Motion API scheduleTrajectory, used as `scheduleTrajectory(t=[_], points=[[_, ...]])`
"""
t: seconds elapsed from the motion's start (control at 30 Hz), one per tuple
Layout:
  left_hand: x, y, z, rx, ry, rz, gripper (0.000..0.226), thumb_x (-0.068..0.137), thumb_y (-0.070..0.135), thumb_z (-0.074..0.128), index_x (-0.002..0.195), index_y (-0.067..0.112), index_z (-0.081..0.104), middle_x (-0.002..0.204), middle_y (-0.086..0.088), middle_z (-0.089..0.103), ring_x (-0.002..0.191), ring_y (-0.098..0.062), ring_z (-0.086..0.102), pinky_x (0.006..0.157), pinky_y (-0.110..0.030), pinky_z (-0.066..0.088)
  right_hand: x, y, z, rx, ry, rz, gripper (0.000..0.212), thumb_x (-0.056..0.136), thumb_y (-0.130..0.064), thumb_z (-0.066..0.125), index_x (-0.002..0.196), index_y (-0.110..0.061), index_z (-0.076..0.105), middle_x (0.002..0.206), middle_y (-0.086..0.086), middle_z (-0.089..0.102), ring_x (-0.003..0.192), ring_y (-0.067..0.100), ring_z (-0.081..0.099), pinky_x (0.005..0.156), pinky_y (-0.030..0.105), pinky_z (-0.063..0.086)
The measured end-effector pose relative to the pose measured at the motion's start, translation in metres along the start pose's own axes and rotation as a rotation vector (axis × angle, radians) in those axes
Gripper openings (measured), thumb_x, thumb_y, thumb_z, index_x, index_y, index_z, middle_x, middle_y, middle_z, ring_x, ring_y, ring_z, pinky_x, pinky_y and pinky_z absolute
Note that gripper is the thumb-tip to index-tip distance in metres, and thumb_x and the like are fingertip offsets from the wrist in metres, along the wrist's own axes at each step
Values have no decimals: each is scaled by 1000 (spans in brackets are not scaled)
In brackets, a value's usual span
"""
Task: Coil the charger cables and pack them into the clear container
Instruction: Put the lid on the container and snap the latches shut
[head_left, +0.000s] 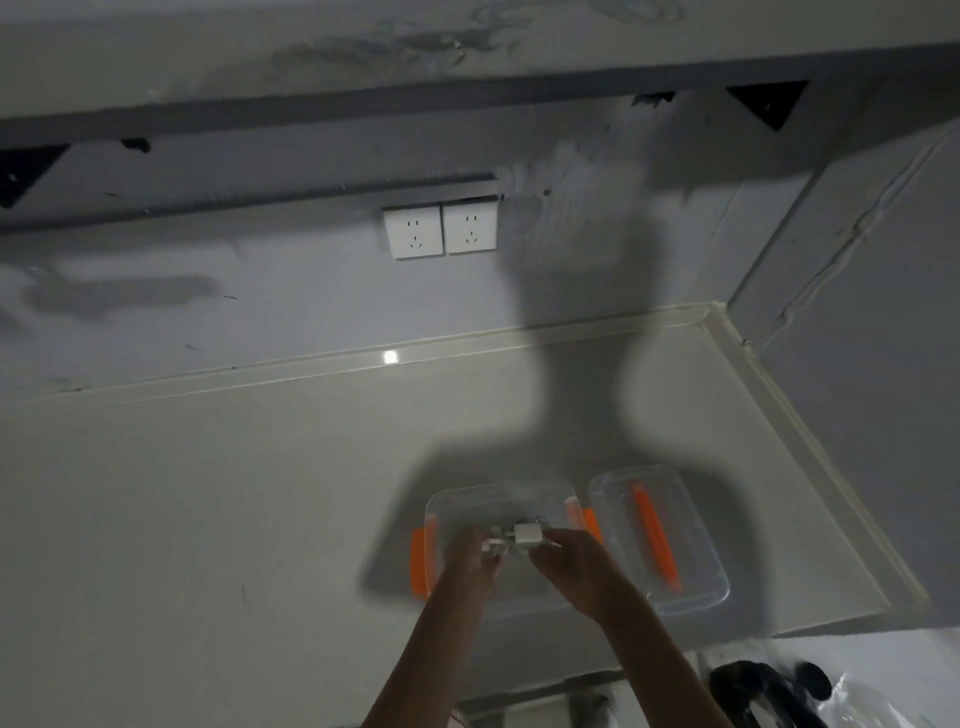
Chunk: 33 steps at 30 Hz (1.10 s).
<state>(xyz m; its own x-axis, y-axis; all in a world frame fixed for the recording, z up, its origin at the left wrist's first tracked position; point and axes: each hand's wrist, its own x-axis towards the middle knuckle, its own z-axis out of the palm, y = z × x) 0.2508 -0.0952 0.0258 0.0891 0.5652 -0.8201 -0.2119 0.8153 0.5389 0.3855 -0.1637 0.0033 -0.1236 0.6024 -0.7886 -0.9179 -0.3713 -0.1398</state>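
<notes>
A clear container (467, 499) with orange side latches (418, 564) stands on the pale counter, inside my own shadow. Over its middle I hold a white charger plug (527, 538) with a bundle of white cable (493, 548) beside it. My left hand (470, 553) grips the cable bundle from the left. My right hand (569, 558) holds the plug side from the right. Both hands sit just above or inside the container; how deep I cannot tell. The rest of the cable is hidden by my fingers.
The clear lid (660, 535) with an orange strip lies right of the container. Two white wall sockets (440, 229) sit on the grey wall behind. The counter (208, 493) ends at a raised rim on the right and at the front edge, with dark items (763, 691) below.
</notes>
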Motion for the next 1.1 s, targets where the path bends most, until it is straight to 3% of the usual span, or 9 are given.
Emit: scheduleTrajectory(t=[0.07,0.17,0.33,0.43,0.57,0.63,0.73,0.9,1.1], points=[[-4,-1,13,52,101,57,23,95,5,42,95,13,64,76,-4,50,68,-19,53,60,-30,46,-32,-4,-11,-106,44,-237,29,73,-4,73,99,7,65,87,20,69,76,23,71,68,29,61],[-9,4,52,328,139,309,20,92,19,41,81,17,58,79,-2,56,94,-27,59,79,-38,46,-66,-25,-44,-157,157,-409,16,90,-4,56,98,-2,70,90,21,72,83,29,70,75,36,61],[-5,-9,148,850,35,747,32,73,14,48,93,0,69,99,-19,73,92,-26,65,80,-31,46,-64,-67,-125,-292,597,-420,28,89,1,49,63,-9,50,54,6,43,46,17,40,40,21,36],[19,-24,200,1331,-118,722,25,85,6,47,101,6,67,108,-18,71,103,-30,65,85,-35,48,-46,-78,-163,-282,702,-316,7,87,-7,59,84,-8,53,71,11,46,55,19,39,49,27,39],[64,-57,231,1656,-177,490,33,87,12,50,117,3,60,124,-23,63,116,-37,60,91,-40,48,-11,-68,-210,-190,736,-259,44,64,-25,75,101,-13,55,86,16,54,58,23,50,46,29,47],[85,-73,228,1731,-159,415,54,87,31,54,136,9,48,140,-21,53,128,-36,52,101,-40,46,-8,-65,-214,-132,729,-273,48,54,-23,72,97,-7,59,82,19,55,54,20,47,40,23,42],[102,-89,221,1756,-103,424,60,86,50,52,138,22,46,145,-15,45,131,-35,48,104,-40,44,-17,-65,-208,-41,648,-259,36,68,-7,65,103,0,63,79,21,58,56,22,51,42,22,42],[98,-80,227,1856,-84,544,63,90,45,52,141,9,39,142,-22,42,128,-40,46,102,-40,41,-32,-73,-208,71,520,-287,24,82,4,52,106,2,52,84,23,50,67,29,54,43,36,55],[46,-9,206,1603,42,756,35,89,21,58,116,2,50,120,-22,53,113,-41,52,94,-46,46,-42,-103,-167,-112,370,-447,40,86,-2,50,116,-29,45,80,8,49,66,18,47,53,23,48]])
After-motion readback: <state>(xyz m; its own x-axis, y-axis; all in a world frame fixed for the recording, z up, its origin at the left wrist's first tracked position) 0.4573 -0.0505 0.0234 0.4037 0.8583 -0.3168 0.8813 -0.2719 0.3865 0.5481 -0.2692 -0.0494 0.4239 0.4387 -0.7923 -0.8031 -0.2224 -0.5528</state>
